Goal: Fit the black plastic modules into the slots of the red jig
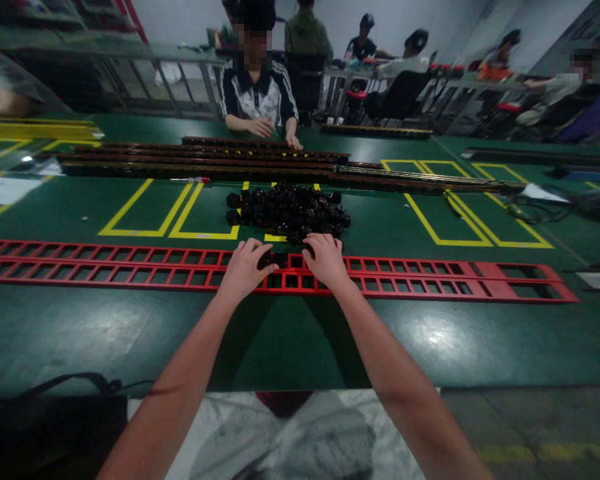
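Observation:
A long red slotted frame [410,267] with two rows of rectangular openings lies across the green table in front of me. My left hand [250,262] is over the frame, its thumb and fingers closed around a small black part [265,259]. Just right of it, another black piece [281,261] sits at an opening of the back row. My right hand [324,257] is curled at the back edge of the frame, with a black part [309,249] between thumb and fingers. Beyond both hands lies a pile of small black parts [293,208].
Long dark strips [205,163] lie behind the pile, with a red-handled tool [200,180] beside them. Yellow tape outlines [205,235] mark the green table [145,340]. Across it sits a person [260,93], hands near the strips. Yellow rails [35,129] lie at the far left.

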The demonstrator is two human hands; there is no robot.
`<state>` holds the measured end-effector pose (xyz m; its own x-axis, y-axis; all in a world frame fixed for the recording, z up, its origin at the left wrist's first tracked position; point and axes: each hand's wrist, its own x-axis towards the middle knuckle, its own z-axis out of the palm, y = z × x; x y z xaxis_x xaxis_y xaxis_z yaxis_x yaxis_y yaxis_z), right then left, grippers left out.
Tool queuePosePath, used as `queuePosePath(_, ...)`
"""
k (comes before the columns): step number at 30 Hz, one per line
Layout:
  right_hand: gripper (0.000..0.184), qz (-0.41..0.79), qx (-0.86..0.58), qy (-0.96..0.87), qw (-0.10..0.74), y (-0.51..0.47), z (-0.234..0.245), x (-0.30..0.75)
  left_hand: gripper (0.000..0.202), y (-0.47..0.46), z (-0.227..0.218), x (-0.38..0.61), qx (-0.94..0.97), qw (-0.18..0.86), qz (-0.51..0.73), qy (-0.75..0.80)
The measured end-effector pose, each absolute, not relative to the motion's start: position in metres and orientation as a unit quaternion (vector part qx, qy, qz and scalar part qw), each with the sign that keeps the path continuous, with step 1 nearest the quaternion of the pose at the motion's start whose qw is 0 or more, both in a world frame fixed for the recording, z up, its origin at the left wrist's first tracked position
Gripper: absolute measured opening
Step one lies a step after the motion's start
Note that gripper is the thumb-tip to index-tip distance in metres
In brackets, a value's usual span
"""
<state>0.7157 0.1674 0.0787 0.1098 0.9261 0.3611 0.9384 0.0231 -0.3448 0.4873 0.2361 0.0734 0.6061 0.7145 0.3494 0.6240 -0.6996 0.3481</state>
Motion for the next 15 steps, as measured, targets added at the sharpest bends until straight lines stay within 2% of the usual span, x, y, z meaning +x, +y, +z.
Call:
queuePosePath(9, 0.028, -0.002, -0.697, -0.669, 0.258, 0.167, 0.081, 0.717, 0.048, 0.236, 0.073, 0.49, 0.885, 0.103, 0.222, 0.396)
queuePosePath(13, 0.028, -0.002, -0.697, -0.669, 0.257, 0.167, 0.081, 0.716, 0.044, 0.214, 0.111, 0.497, 0.855, 0.169, 0.343, 0.351)
queuePosePath(15, 0.027, 0.004, -0.7, -0.667, 0.257, 0.167, 0.081, 0.716, 0.054, 0.193, 0.14, 0.49, 0.818, 0.224, 0.432, 0.306)
